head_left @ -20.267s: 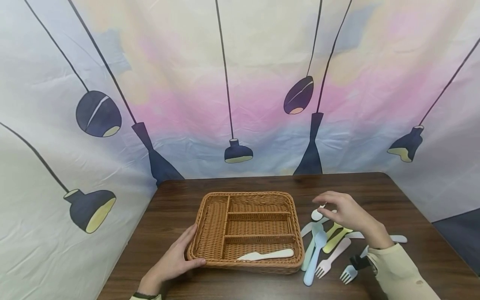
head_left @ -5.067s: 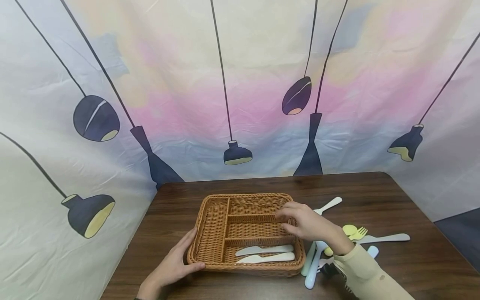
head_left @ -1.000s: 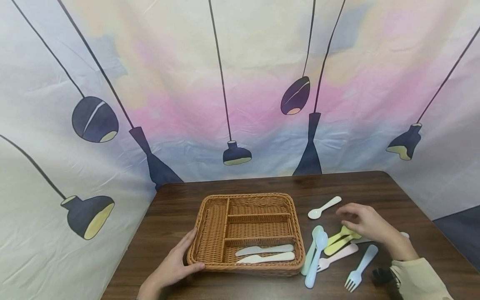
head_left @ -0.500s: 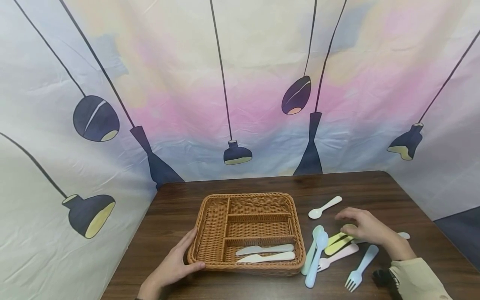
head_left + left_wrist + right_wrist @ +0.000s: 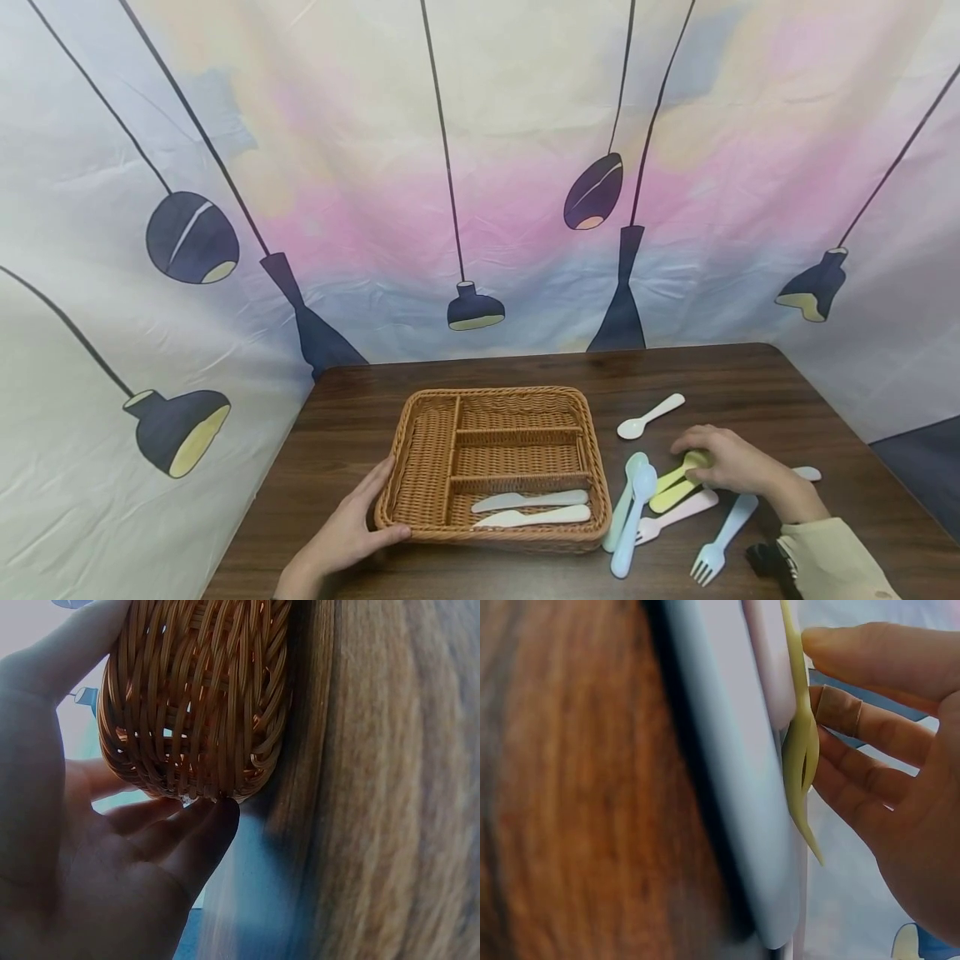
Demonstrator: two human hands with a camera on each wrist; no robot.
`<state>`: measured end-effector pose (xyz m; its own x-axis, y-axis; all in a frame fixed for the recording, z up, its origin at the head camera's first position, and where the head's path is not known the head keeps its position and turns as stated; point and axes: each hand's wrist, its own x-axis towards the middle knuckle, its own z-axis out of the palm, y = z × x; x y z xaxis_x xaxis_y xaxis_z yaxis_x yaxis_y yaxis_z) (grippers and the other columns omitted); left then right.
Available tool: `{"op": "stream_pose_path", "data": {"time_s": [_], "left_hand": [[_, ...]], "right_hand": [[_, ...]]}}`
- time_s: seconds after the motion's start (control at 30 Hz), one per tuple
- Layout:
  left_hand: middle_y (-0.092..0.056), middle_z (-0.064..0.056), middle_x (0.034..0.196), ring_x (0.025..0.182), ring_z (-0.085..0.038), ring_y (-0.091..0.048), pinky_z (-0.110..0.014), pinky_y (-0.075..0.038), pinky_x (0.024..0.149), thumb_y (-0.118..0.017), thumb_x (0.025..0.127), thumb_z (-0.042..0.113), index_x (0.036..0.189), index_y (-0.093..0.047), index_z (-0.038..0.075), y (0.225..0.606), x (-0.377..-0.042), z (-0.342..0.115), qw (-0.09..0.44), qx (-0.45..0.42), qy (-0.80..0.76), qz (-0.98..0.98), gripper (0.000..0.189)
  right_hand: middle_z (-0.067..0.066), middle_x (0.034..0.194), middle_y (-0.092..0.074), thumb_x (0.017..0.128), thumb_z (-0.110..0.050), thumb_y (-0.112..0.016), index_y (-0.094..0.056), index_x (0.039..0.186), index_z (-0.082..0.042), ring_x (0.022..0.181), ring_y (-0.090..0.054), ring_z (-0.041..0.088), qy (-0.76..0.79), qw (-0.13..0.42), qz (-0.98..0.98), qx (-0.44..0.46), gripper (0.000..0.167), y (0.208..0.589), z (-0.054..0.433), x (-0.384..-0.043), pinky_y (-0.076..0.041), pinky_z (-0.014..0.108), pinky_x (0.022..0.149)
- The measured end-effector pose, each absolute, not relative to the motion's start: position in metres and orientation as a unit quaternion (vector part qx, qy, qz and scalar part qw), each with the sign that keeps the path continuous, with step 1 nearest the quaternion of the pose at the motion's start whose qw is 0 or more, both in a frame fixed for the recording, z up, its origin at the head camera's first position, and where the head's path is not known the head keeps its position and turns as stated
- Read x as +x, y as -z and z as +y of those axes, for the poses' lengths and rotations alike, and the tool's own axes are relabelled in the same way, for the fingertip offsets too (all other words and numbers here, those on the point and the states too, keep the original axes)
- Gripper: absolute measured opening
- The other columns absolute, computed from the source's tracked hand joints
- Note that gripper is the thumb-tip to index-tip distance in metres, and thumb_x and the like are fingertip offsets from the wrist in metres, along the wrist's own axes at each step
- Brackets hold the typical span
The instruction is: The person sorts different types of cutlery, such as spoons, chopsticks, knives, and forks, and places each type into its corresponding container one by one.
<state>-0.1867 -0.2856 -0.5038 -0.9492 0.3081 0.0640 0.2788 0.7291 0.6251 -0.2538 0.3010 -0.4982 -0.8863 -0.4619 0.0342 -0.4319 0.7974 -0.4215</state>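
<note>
1 L hand [image 5: 348,521]: fingers + thumb grip basket at its L end, near corner.
1 basket [image 5: 423,458]: wicker, 4 compts, on brown worktop [image 5: 360,417].
2 knives [image 5: 532,516]: side by side in basket's near R compt.
1 green spoon [image 5: 622,504]: just R of basket, overlapped w/ blue spoon [image 5: 633,525].
1 white spoon [image 5: 663,407]: farther back, apart from rest.
2 yellow pcs [image 5: 673,495]: on worktop betw. blue spoon & R hand [image 5: 738,467]; pink fork [image 5: 686,508] just nearer.
1 blue fork [image 5: 727,533]: near side of R hand, tines twd person.
1 R hand: fingers bent over yellow pcs' far ends; can't tell if pinching.
1 white handle [image 5: 807,472]: sticks out past R wrist.
</note>
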Motion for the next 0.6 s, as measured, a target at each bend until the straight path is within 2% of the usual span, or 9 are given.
{"op": "stream_pose_path", "data": {"time_s": [0.13,0.37,0.6], "left_hand": [[-0.023,-0.025,0.158,0.139,-0.049,-0.029,-0.065,-0.033,0.102,-0.077,0.079,0.047,0.157,-0.019,0.012,0.5039,-0.1864,-0.2858,0.024,0.156,-0.333,0.930,0.103],[-0.023,-0.025,0.158,0.139,-0.049,-0.030,-0.066,-0.033,0.102,-0.077,0.079,0.046,0.157,-0.020,0.011,0.5041,-0.1862,-0.2858,0.023,0.157,-0.333,0.929,0.102],[-0.024,-0.025,0.157,0.139,-0.048,-0.030,-0.065,-0.034,0.102,-0.077,0.079,0.046,0.156,-0.021,0.011,0.5046,-0.1864,-0.2859,0.015,0.160,-0.333,0.929,0.102]], "right_hand": [[-0.005,0.105,-0.067,0.078,-0.017,-0.077,-0.073,0.103,-0.019,0.099,-0.061,0.023,0.205,0.035,0.947,-0.243,0.025,0.5001,0.3016,-0.2550,-0.051,0.042,0.081],[-0.001,0.104,-0.069,0.080,-0.009,-0.073,-0.075,0.100,-0.017,0.099,-0.063,0.027,0.184,0.029,0.950,-0.251,0.022,0.5020,0.3026,-0.2567,-0.052,0.046,0.082],[0.000,0.102,-0.068,0.077,-0.012,-0.078,-0.077,0.095,-0.021,0.096,-0.062,0.027,0.172,0.032,0.948,-0.267,0.020,0.5038,0.3033,-0.2579,-0.052,0.044,0.078]]}}
